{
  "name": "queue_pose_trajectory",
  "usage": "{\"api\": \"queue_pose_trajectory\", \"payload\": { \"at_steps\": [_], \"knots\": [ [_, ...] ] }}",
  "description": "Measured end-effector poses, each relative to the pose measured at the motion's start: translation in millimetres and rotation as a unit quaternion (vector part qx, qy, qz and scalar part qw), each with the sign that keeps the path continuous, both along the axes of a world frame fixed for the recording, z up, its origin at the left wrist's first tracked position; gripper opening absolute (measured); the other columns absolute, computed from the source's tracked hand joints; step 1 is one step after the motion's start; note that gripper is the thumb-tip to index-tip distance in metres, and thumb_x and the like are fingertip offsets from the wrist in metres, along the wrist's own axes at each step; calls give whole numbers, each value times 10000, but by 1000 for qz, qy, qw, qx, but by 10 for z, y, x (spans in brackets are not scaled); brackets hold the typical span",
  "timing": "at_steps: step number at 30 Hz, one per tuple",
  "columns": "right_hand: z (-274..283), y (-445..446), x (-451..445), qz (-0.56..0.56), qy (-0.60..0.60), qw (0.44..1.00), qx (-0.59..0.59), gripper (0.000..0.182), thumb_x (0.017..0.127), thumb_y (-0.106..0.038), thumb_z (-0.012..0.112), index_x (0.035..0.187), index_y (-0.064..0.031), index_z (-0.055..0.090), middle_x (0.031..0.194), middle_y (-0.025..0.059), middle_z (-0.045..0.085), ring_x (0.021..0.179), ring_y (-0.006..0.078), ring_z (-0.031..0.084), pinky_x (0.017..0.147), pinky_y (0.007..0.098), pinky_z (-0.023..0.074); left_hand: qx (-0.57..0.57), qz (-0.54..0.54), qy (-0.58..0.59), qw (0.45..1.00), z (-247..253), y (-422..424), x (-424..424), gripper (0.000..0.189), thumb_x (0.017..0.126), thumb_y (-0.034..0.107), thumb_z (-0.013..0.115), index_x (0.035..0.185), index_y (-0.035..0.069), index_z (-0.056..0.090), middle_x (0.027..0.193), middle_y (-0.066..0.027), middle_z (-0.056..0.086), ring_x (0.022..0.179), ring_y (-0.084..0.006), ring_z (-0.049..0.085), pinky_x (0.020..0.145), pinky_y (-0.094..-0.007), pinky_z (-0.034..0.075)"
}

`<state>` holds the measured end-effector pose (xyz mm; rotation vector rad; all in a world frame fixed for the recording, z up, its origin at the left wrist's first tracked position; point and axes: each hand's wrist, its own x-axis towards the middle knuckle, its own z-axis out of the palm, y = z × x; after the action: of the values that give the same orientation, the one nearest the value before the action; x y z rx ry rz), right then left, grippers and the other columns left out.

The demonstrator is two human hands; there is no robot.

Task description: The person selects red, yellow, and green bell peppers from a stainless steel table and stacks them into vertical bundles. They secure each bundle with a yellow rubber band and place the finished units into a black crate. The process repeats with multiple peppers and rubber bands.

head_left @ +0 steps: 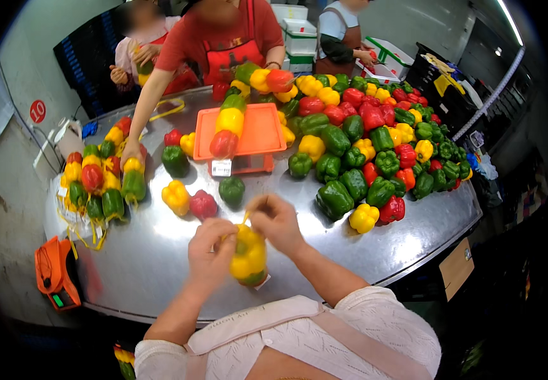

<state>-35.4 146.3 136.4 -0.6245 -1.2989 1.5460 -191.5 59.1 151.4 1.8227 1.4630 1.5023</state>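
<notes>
Both of my hands are at the top of an upright packed stack of bell peppers (249, 254), with a yellow one uppermost and green below; a white label sticks out near its foot. My left hand (212, 251) has its fingers pinched at the stack's upper left. Above the stack, my right hand (276, 223) pinches a thin yellow strip that rises from its top. Just beyond my hands lie a loose green pepper (231, 192), a red pepper (203, 204) and a yellow pepper (176, 197) on the metal table (160, 275).
A large heap of loose peppers (374, 137) covers the right side. An orange scale tray (264, 126) bears a three-pepper pack. Packed peppers (92, 178) lie at left, where a co-worker's hand (133, 153) reaches. Another orange scale (55, 273) stands at the left edge. Other people stand beyond.
</notes>
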Motion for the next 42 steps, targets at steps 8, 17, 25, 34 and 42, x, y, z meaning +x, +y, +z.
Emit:
{"api": "queue_pose_trajectory", "payload": {
  "at_steps": [8, 17, 25, 34, 42],
  "knots": [
    [-211, 73, 57, 26, 113, 978, -174, 147, 862, 31, 568, 985, -46, 593, 795, 5, 572, 598, 62, 496, 495, 184, 370, -213, -107, -199, 951, -907, -189, -39, 1169, 626, 101, 823, 1542, 84, 98, 1490, -114, 338, 1393, -247, 330, 1137, -395, 293],
    [-225, -42, 105, 13, 34, 991, -125, 257, 909, -33, 592, 1162, -45, 550, 894, -6, 521, 677, 54, 468, 529, 179, 375, -152, -91, -464, 868, -1162, -171, -109, 787, 781, 157, 786, 1427, 48, 350, 1274, -80, 550, 1176, -181, 532, 1013, -345, 438],
    [-636, -234, -285, 241, -34, 958, -149, 188, 945, -44, 570, 1133, -59, 569, 928, 7, 593, 683, 64, 498, 556, 192, 394, -22, -87, -666, 740, -787, -1144, -640, 667, 839, 445, 729, 1330, 69, 480, 1188, -61, 599, 1088, -166, 594, 947, -323, 493],
    [-944, -783, -862, 312, -163, 921, -164, 144, 936, -38, 564, 1075, -71, 584, 855, -7, 557, 644, 56, 467, 533, 189, 353, 21, 132, -613, 778, -885, -2914, -1388, 528, 882, 345, 690, 1285, 41, 534, 1148, -70, 638, 1007, -165, 636, 904, -320, 513],
    [-1245, -1294, -853, 254, -247, 916, -187, 160, 915, -31, 573, 1067, -78, 582, 825, -14, 543, 633, 58, 474, 527, 197, 371, -90, 460, -245, 849, -432, -4739, -2007, 835, 665, 351, 874, 1325, 16, 488, 1184, -105, 625, 1082, -202, 594, 952, -317, 465]
  ]
}}
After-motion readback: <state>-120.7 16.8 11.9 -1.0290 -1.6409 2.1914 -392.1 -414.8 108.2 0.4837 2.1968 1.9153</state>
